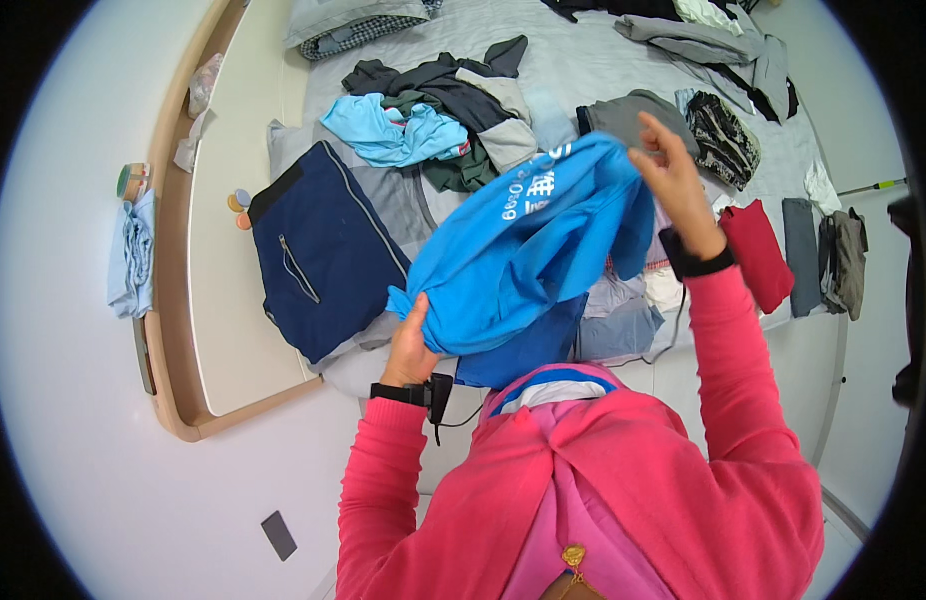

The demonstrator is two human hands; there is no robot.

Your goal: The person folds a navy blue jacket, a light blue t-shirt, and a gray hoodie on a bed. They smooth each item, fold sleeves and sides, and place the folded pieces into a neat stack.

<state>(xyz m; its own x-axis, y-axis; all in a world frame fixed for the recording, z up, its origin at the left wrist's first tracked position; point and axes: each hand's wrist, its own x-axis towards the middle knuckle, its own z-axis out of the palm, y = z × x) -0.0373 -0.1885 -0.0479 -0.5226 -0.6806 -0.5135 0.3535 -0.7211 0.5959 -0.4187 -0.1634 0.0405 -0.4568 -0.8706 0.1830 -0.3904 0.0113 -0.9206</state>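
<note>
A bright blue printed shirt [500, 270] hangs between my hands above the bed. My left hand [412, 352] grips its lower left end, thumb on top. At the shirt's upper right edge is my right hand [669, 169], somewhat blurred, with fingers spread; whether it pinches the fabric is unclear. Left of the shirt lies a folded navy garment with zips [320, 255]. Beneath the shirt, a darker blue garment [519, 349] shows in part. Past it lie a light blue garment [395, 135] and a dark grey garment [448, 86], both crumpled.
On the bed [560, 49], to the right, are a grey folded garment [635, 120], a patterned dark garment [724, 141], a red folded garment [757, 255] and a slate-grey one [801, 256]. A cream headboard panel [241, 300] borders the left. A cable [669, 341] trails near my right wrist.
</note>
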